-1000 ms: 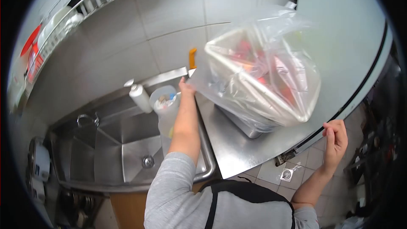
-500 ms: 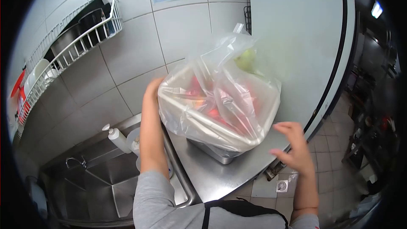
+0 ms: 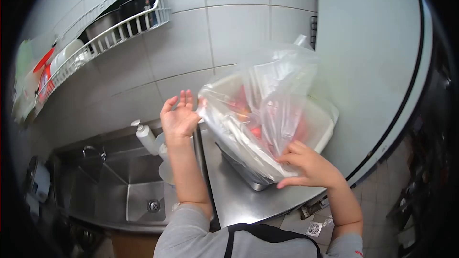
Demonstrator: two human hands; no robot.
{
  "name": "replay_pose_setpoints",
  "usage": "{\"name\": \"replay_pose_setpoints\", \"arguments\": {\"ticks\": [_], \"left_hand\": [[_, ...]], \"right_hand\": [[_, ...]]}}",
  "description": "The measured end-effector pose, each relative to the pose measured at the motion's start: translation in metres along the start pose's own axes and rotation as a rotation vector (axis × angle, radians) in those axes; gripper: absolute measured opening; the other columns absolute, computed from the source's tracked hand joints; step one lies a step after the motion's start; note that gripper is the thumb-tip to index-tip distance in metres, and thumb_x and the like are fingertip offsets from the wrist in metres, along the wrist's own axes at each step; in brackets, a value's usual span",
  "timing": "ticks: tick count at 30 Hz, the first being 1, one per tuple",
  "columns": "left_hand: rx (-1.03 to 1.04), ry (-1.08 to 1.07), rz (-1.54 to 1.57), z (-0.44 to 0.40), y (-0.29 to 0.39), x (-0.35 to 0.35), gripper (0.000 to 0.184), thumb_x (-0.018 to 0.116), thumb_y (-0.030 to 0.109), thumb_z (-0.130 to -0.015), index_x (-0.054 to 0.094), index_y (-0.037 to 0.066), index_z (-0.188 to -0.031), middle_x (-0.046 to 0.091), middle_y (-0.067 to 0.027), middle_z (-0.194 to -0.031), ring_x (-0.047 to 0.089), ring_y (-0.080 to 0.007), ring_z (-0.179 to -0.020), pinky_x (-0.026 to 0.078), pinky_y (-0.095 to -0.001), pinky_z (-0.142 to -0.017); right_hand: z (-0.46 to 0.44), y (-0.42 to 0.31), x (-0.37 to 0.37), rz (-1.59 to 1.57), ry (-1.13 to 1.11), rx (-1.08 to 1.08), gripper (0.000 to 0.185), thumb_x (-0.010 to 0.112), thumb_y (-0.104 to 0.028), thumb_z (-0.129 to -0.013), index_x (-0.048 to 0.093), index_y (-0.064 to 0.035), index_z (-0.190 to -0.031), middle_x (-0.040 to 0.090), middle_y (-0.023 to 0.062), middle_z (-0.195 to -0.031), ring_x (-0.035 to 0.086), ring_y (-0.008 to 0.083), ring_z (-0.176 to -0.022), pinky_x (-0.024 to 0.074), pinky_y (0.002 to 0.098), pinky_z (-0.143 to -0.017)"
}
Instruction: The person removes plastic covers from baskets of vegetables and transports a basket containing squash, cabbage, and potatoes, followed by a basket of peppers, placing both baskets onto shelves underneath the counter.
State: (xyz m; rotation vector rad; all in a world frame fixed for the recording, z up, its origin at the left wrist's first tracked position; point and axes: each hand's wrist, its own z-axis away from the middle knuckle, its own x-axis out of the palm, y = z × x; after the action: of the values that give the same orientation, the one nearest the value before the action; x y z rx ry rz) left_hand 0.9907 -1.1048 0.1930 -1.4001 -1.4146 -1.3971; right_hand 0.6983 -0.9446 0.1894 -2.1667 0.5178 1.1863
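A clear plastic bag (image 3: 282, 81) covers a white tub (image 3: 325, 131), its upper part bunched up. Through the film I see red and pinkish contents, too blurred to name. Under the tub is a metal container (image 3: 248, 177) on a steel counter (image 3: 224, 196). Just off the tub's left corner, my left hand (image 3: 180, 119) is open, palm up and fingers spread, with nothing in it. My right hand (image 3: 311, 165) grips the bag at the near right corner, fingers on top and thumb lower down at the rim.
At left is a steel sink (image 3: 143, 200) with a faucet (image 3: 94, 153); a white pump bottle (image 3: 146, 137) stands behind it. A white wire rack (image 3: 110, 38) with dishes hangs on the tiled wall. A pale panel (image 3: 368, 67) stands close on the right.
My left hand has come off the tub's left side and turned palm up. My right hand has moved left onto the bag's near corner. The view has shifted.
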Motion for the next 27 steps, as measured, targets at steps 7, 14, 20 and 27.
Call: {"name": "replay_pose_setpoints", "arguments": {"ticks": [7, 14, 20, 27], "left_hand": [[0.459, -0.269, -0.800, 0.061, -0.084, 0.003, 0.037, 0.048, 0.014, -0.077, 0.043, 0.000, -0.111, 0.041, -0.0137, -0.119, 0.037, -0.0269, -0.114, 0.027, -0.0400, -0.099], [0.391, -0.015, -0.448, 0.092, -0.118, -0.051, 0.036, 0.051, -0.001, -0.080, 0.036, 0.006, -0.113, 0.035, -0.0082, -0.118, 0.040, -0.0177, -0.109, 0.034, -0.0337, -0.096], [-0.091, 0.148, -0.168, 0.110, -0.120, -0.039, 0.011, 0.054, 0.013, -0.086, 0.053, 0.003, -0.088, 0.052, -0.0007, -0.068, 0.054, -0.0105, -0.064, 0.048, -0.0218, -0.059], [0.039, -0.247, -0.299, 0.016, -0.004, -0.028, 0.018, 0.050, 0.024, -0.089, 0.058, 0.007, -0.090, 0.057, -0.0005, -0.080, 0.052, -0.0086, -0.073, 0.044, -0.0240, -0.067]], "right_hand": [[0.017, 0.019, -0.035, 0.047, -0.121, -0.166, 0.018, 0.065, -0.013, -0.068, 0.051, -0.0036, -0.075, 0.045, 0.0079, -0.072, 0.047, 0.0262, -0.074, 0.0404, 0.0323, -0.065], [0.010, 0.024, -0.063, 0.493, 0.326, -0.186, 0.014, 0.055, 0.005, -0.067, 0.052, -0.0028, -0.079, 0.053, 0.0077, -0.081, 0.051, 0.0242, -0.076, 0.0427, 0.0326, -0.065], [-0.045, 0.078, -0.147, 0.508, 0.932, 0.064, 0.018, 0.051, -0.016, -0.087, 0.051, 0.0012, -0.089, 0.055, 0.0046, -0.080, 0.051, 0.0132, -0.073, 0.0411, 0.0230, -0.069], [-0.111, 0.105, -0.153, 0.562, 0.821, 0.064, 0.014, 0.051, -0.010, -0.081, 0.046, 0.0026, -0.080, 0.054, 0.0231, -0.081, 0.051, 0.0390, -0.078, 0.0396, 0.0418, -0.066]]}}
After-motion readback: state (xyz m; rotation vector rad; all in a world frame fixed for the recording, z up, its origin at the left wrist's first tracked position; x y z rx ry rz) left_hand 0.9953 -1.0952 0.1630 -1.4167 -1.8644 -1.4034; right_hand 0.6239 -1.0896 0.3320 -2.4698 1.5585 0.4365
